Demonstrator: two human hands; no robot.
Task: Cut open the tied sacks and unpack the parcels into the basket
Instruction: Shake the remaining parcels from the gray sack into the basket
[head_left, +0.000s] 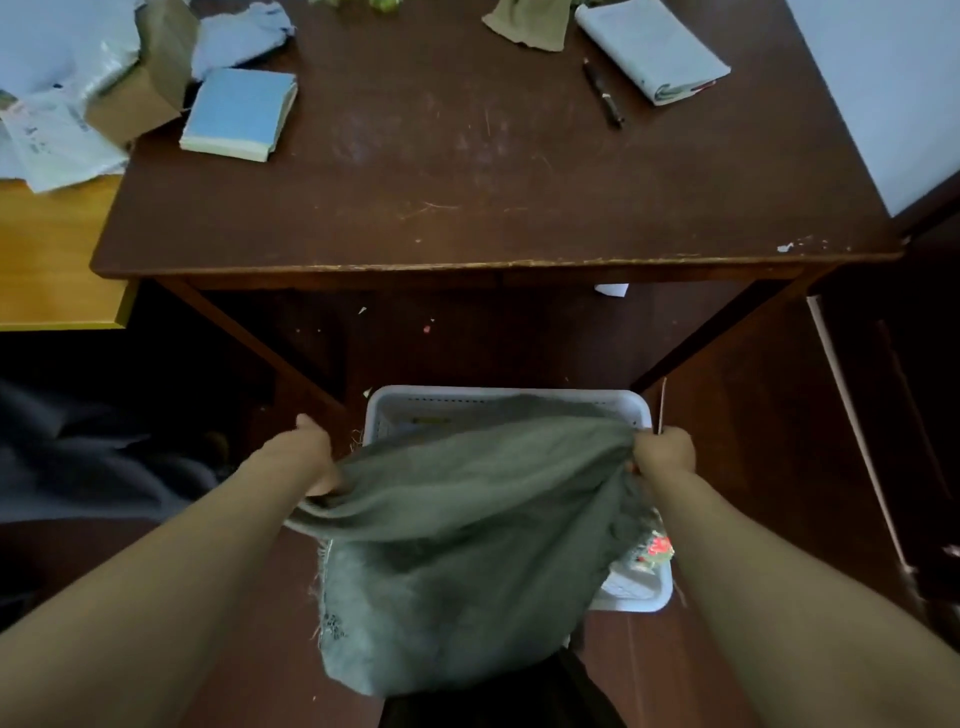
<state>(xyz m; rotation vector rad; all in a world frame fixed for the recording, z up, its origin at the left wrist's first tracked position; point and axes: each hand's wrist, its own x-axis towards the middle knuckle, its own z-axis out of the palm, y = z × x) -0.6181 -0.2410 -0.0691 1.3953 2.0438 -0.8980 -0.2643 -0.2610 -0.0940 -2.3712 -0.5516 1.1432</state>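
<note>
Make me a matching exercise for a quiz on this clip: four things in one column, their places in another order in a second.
Things:
1. sack
2. basket
3. pen
4. blue book

Places:
A. tabletop, far left
B. held in both hands, over the basket
C. floor, in front of the table
D. tabletop, far right, beside a folded grey parcel

Pairs: 1-B, 2-C, 3-D, 4-A

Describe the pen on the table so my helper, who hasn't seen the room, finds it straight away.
Start at the dark wooden table and look to its far right corner, where a folded grey parcel lies. The pen lies just left of that parcel: a thin, dark stick, the only slim item among flat packets.
</note>
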